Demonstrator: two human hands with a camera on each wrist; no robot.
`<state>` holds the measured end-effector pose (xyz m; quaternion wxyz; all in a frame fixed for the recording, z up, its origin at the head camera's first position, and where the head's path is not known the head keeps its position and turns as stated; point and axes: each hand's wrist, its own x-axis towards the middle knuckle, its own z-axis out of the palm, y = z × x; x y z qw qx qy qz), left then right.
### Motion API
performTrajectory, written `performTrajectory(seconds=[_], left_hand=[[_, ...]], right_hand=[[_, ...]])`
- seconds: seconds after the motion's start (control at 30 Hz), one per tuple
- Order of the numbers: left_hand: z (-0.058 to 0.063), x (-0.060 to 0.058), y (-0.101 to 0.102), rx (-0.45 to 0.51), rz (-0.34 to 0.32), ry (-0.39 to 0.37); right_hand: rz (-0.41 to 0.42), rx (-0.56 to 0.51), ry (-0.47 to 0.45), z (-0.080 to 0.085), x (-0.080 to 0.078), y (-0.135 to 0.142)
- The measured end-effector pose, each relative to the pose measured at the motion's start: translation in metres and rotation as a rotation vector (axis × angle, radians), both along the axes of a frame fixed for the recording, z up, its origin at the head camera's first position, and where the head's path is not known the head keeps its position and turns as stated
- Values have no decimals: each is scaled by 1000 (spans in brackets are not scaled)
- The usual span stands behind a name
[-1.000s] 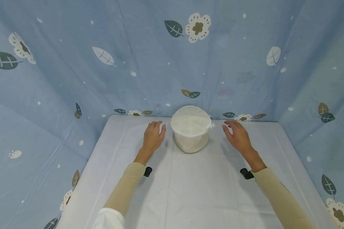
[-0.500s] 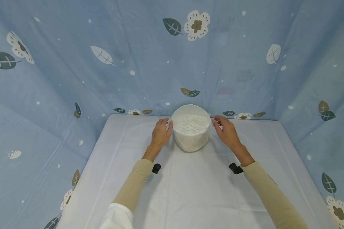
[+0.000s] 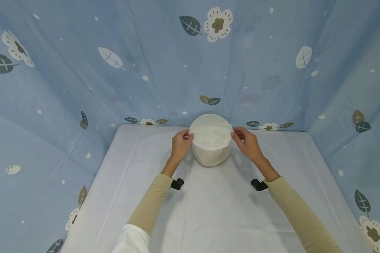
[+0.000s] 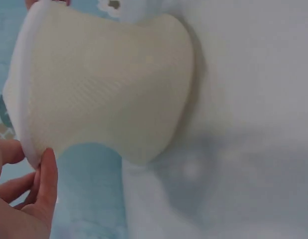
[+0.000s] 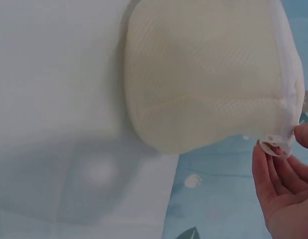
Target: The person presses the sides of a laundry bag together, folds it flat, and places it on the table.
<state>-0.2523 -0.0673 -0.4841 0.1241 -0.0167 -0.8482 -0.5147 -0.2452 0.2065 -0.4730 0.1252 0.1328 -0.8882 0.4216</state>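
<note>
A round off-white mesh laundry bag (image 3: 210,154) stands upright near the far edge of the white-covered table, its bordered top facing up. At its left rim, my left hand (image 3: 181,144) pinches the edge between thumb and fingers. The left wrist view shows the thumb and fingertips on the white border of the mesh laundry bag (image 4: 109,74). On the opposite side my right hand (image 3: 247,143) pinches the rim. In the right wrist view a small white zipper end (image 5: 275,144) sits at the fingertips of the right hand (image 5: 288,194).
The table (image 3: 218,211) has a white cover with faint creases. A blue curtain (image 3: 164,63) with leaf and flower prints rises behind it and along both sides. Black wrist cameras, such as the left one (image 3: 177,184), jut inward from the sleeves.
Both hands have moved inward from either side of the mesh laundry bag and now pinch its rim. The bag has stayed in nearly the same spot.
</note>
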Motion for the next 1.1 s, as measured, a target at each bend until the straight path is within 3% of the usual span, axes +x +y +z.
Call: performTrajectory(seconds=[0.1,0.23,0.5,0.83,1.1], left_hand=[[5,1,2,94,9,-54],[9,3,4,186,-1,-91],[13,7,7,260,-9,-124],[13,19,9,391,-41,-174],[12,34,10,418,-58,-197]], right_hand=[[-23,-48,-44,1,0,0],[-58,-132,-170,3,0,1],[-48,-337,-360,8,5,7],[-84,-364,-458,11,14,15],[-71,-381,-512,9,27,22]])
